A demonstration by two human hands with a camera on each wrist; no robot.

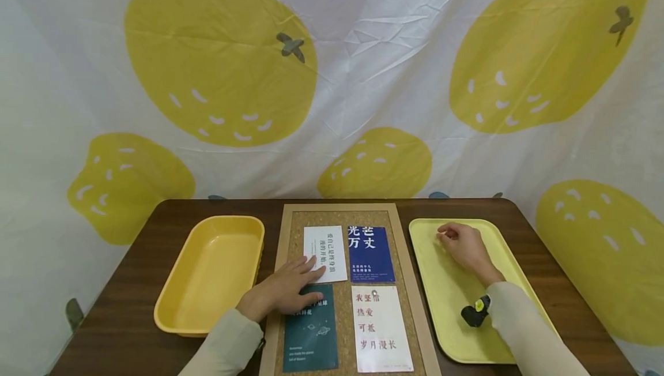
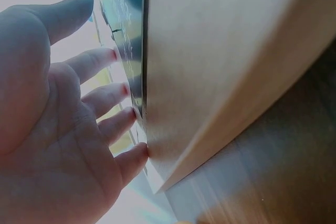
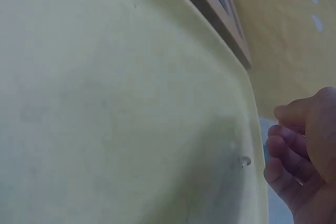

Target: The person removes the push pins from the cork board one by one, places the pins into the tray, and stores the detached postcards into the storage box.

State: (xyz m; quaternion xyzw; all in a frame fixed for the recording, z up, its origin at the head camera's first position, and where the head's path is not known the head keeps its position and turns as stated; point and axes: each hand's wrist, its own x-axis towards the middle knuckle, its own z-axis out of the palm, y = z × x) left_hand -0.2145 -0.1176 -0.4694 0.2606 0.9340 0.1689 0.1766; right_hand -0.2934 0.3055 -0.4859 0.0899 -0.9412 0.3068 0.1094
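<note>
My left hand (image 1: 286, 287) lies with fingers spread on the cork board (image 1: 343, 301), across the white card with black writing (image 1: 327, 249) and the top of the dark green card (image 1: 311, 335). In the left wrist view, the fingertips (image 2: 126, 90) touch down along the board's face. Above the far left part of the yellow tray (image 1: 451, 324), my right hand (image 1: 463, 247) has its thumb and index finger together, pinching a small pale thing, mostly hidden. A clear pushpin (image 3: 245, 161) lies on the tray near its edge, apart from this hand.
A blue card (image 1: 372, 255) and a white card with red writing (image 1: 383, 333) occupy the board's right half; a clear pushpin (image 1: 374, 293) stands at the latter's top. An orange-yellow basin (image 1: 171, 301) is left of the board. Behind the table (image 1: 129, 284) hangs a lemon-print cloth (image 1: 363, 76).
</note>
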